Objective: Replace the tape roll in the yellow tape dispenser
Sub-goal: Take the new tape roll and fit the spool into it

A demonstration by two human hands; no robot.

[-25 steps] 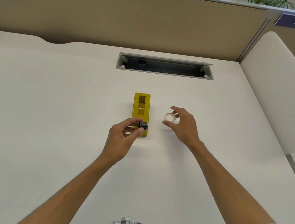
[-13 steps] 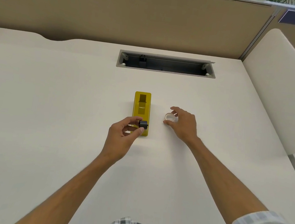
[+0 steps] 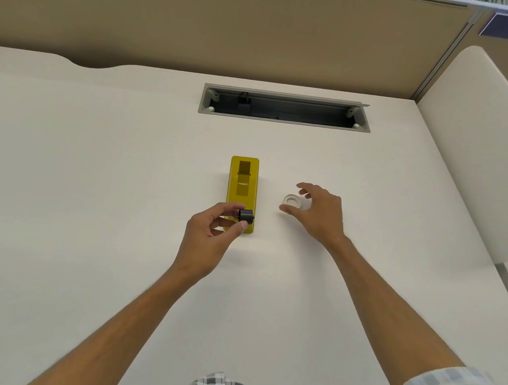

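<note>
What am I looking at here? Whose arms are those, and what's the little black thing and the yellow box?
A person wears a camera on their head, so you see their own arms from above. They sit at a white desk. The yellow box is a tape dispenser, lying on the desk with its roll slot empty. The left hand pinches a small black spool, the core a tape roll sits on. The right hand is open, its fingers curled around a small clear tape roll that lies flat on the desk. The grey slot behind is for cables.
</note>
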